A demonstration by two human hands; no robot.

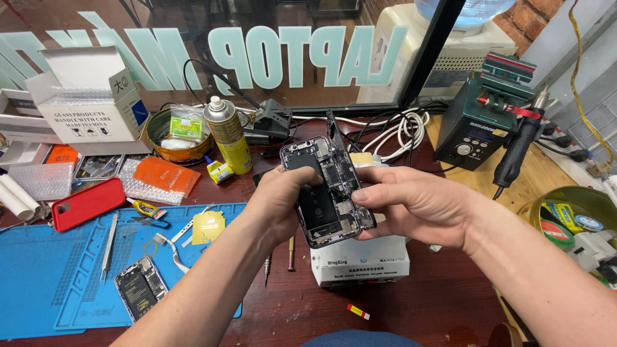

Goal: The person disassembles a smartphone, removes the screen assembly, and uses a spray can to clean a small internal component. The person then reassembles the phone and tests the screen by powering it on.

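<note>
Left hand (279,202) curled round left edge of opened smartphone (324,193), right hand (411,205) pinching its right edge, fingers together; phone held tilted above white box-shaped device (360,260); bare wood in front, blue mat (51,283) left

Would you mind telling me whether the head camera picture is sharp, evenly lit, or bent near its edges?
Head view: the opened phone between the left hand and right hand is sharp; light is soft and even; the glass pane shows reflections; wide-lens bending stretches the edges.
</note>
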